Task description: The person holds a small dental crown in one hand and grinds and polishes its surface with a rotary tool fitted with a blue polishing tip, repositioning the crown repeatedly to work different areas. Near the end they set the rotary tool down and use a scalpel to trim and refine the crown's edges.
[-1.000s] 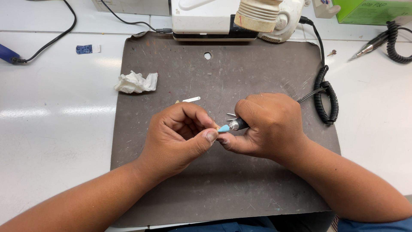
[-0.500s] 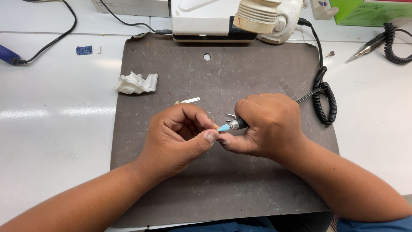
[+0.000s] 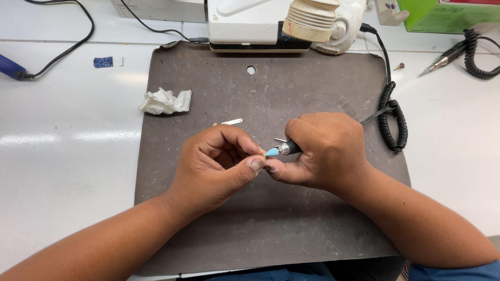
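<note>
— white bench (image 3: 62, 156) under a scuffed dark brown mat (image 3: 271, 218), hole punched near its far edge. on the mat?

— both hands, meeting near the middle. right hand (image 3: 325, 151) wrapped around a slim rotary handpiece (image 3: 288, 149), grip closed tight on its body, blue cone-shaped tip (image 3: 271, 152) poking out toward the left.

— and the left hand (image 3: 219, 164)?

— curled in, thumb and fingers pinched narrow on something small right at the blue tip; too hidden to tell what. thumb touching the right hand's thumb.

— cable?

— black coiled cord (image 3: 389, 117) running from behind the right hand up along the mat's right edge to a white machine (image 3: 271, 23) at the far side.

— anything else lying about?

— crumpled white tissue (image 3: 164, 101) on the mat's left part, well apart from the hands. small pale strip (image 3: 232, 122) just beyond the left hand. second handpiece (image 3: 442, 58) with its own coiled cord on the bench at far right, green box (image 3: 448, 15) behind it. blue-handled tool (image 3: 10, 66) on a black cable at far left.
</note>
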### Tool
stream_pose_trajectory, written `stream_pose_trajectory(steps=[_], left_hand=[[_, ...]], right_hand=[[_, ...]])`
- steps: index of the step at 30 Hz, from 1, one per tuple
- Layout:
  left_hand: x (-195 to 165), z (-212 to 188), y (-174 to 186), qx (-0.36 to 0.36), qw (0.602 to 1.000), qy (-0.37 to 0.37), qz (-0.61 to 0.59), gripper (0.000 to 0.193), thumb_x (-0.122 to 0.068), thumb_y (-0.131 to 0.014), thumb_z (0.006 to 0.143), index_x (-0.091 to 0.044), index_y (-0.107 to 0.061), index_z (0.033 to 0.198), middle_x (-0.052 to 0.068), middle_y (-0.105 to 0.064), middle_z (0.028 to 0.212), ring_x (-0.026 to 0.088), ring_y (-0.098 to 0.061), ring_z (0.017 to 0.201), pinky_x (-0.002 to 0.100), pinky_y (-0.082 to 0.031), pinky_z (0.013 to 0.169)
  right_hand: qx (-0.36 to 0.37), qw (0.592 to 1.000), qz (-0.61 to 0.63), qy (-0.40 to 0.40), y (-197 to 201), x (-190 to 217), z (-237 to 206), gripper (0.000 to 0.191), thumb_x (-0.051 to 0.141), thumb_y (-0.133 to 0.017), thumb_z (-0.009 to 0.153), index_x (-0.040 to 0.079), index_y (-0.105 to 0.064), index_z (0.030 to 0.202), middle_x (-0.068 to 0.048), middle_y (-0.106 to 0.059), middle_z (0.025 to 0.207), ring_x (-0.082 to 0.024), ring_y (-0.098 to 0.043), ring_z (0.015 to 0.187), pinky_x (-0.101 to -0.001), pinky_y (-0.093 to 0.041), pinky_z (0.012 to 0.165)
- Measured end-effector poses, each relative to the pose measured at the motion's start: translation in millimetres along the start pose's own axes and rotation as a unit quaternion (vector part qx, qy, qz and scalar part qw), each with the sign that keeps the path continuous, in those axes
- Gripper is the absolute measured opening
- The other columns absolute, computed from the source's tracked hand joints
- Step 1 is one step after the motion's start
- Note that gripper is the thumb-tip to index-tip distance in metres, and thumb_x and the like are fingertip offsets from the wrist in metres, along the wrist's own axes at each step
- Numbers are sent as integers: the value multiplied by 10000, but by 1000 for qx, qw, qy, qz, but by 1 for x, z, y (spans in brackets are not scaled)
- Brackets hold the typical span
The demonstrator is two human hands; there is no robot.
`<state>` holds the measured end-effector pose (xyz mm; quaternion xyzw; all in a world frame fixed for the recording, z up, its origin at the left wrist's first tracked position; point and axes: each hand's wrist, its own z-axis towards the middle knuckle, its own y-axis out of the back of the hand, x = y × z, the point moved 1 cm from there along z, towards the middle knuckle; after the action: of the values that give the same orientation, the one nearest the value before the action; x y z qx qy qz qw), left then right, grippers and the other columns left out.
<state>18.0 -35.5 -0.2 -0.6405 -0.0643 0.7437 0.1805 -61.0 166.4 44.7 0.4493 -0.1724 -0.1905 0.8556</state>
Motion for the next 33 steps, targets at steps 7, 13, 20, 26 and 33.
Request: stream_pose_trajectory(steps=[7,13,20,26,33], left_hand=[[-1,-2,1,9,1000,-11,-6,107,-43,-736,952,-54,-644,1007,68,-716,962,72,-687,861,226,-581,709],[-1,-3,2,6,1000,-10,-5,111,-36,-735,949,-54,-641,1005,64,-717,969,69,-687,872,224,-586,723],[-1,-4,3,4,1000,0,-13,117,-30,-735,948,-54,-638,1010,71,-725,981,75,-690,884,226,-587,730],[2,-4,3,6,1000,-2,-15,119,-24,-732,952,-53,-637,1018,79,-729,991,79,-695,892,229,-592,739],[1,-2,1,2,1000,0,-17,116,-22,-725,946,-53,-636,1014,87,-741,996,89,-706,906,241,-603,768]], right_hand=[[2,1000,-9,7,-1,3,0,604,636,-712,827,108,-514,611,-55,-486,546,-238,-515,482,-382,-371,457],[2,1000,-6,2,-1,4,-1,604,642,-699,841,109,-518,621,-54,-490,552,-238,-519,489,-381,-377,464],[0,1000,-5,4,0,6,0,606,636,-715,829,105,-514,615,-58,-485,550,-243,-515,488,-385,-376,462],[6,1000,-3,-1,0,6,1,604,628,-723,817,108,-508,599,-55,-482,533,-235,-508,467,-382,-370,446],[-10,1000,3,9,1,5,-1,608,629,-703,860,103,-501,631,-55,-485,573,-242,-518,511,-381,-382,477]])
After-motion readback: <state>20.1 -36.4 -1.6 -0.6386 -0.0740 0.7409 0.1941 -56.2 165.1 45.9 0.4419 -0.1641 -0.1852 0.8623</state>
